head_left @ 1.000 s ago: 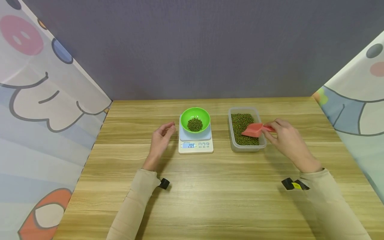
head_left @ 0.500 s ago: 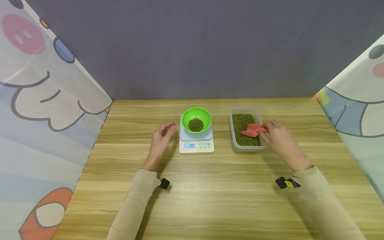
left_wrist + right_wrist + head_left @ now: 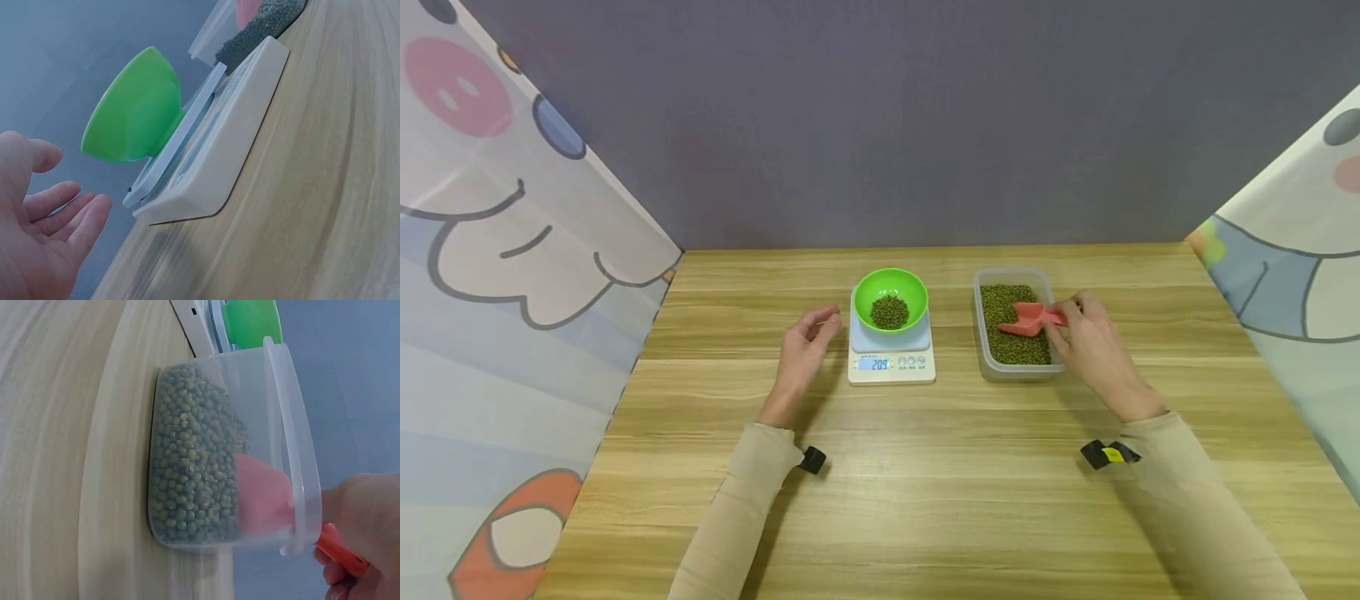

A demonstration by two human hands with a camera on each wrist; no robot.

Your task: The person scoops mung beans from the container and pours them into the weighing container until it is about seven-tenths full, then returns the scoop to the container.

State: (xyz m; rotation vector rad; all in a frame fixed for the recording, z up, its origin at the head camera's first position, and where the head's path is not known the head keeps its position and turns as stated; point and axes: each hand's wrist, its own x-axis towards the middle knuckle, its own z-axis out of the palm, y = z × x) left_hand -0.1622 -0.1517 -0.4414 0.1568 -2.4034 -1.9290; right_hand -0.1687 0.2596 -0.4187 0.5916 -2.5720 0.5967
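Observation:
My right hand (image 3: pixel 1093 350) grips the handle of a red scoop (image 3: pixel 1025 321), whose blade rests in the mung beans (image 3: pixel 194 469) inside a clear plastic tub (image 3: pixel 294 437). Left of the tub stands a white kitchen scale (image 3: pixel 891 371) with its display reading 20.9. On its platform sits a green bowl (image 3: pixel 865 292) holding a small heap of mung beans (image 3: pixel 890 312). My left hand (image 3: pixel 803 350) is beside the scale's left side, fingers relaxed and holding nothing. In the left wrist view its fingertips (image 3: pixel 100 209) are apart from the green bowl.
A wood-grain table (image 3: pixel 925 500) carries everything. Behind it rises a grey wall panel (image 3: pixel 925 125). Sheets printed with cartoon figures hang at the left (image 3: pixel 527 275) and right. Each wrist wears a small black camera on a strap.
My right hand has moved left and slightly forward, with the scoop shifting left and tilting in the beans. My left hand has stayed in place, and the display still reads 20.9.

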